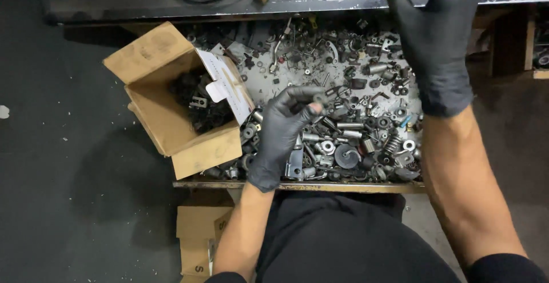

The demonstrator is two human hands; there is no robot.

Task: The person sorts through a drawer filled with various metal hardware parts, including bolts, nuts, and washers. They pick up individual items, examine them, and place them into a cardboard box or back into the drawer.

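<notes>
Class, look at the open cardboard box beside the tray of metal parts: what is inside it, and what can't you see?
Inside the cardboard box lies a heap of small dark parts, with a white paper slip over its right edge. The box bottom beneath the heap is hidden.

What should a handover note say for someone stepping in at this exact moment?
Left hand: black glove, fingertips pinching a small dark metal part above the drawer of mixed hardware.
Right hand: black glove, open and empty, raised over the drawer's far right side near the workbench edge.
Cardboard box: open at the drawer's left, already holding a heap of small dark parts, with a white paper slip at its rim.
Done: some dark parts sit in the box.
Left: the drawer is full of unsorted screws, springs and washers; the pinched part is not in the box.
</notes>
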